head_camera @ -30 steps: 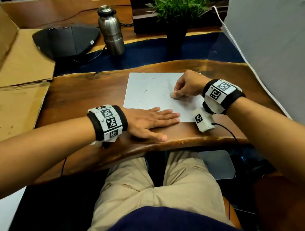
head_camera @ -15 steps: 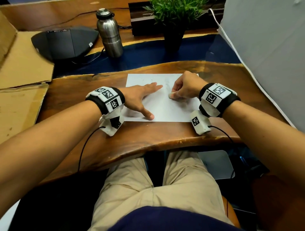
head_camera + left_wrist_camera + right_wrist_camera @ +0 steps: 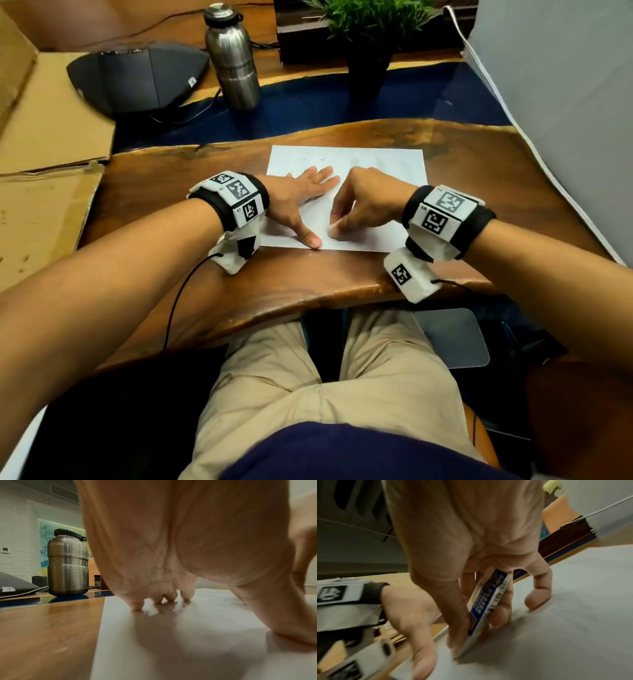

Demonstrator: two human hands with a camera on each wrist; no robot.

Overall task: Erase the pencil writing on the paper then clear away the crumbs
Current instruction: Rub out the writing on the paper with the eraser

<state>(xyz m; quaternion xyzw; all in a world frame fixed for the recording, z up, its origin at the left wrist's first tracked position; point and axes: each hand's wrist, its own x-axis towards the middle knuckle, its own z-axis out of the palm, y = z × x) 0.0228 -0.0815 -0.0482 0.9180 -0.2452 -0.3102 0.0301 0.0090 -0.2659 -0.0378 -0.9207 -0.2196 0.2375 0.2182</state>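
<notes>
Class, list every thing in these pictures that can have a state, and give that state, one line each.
Paper: flat on the table, faint marks and crumbs near its far edge.
Eraser: pinched in the right hand, its tip on the paper.
Right hand: curled round the eraser.
Left hand: spread flat, pressing the paper.
Bottle: upright, cap on.
Plant: upright in its pot.

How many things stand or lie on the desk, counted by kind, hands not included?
Paper sheet: 1
Eraser: 1
Steel bottle: 1
Potted plant: 1
Dark speaker-like device: 1
Cardboard pieces: 2, as far as I can tell
Total: 7
</notes>
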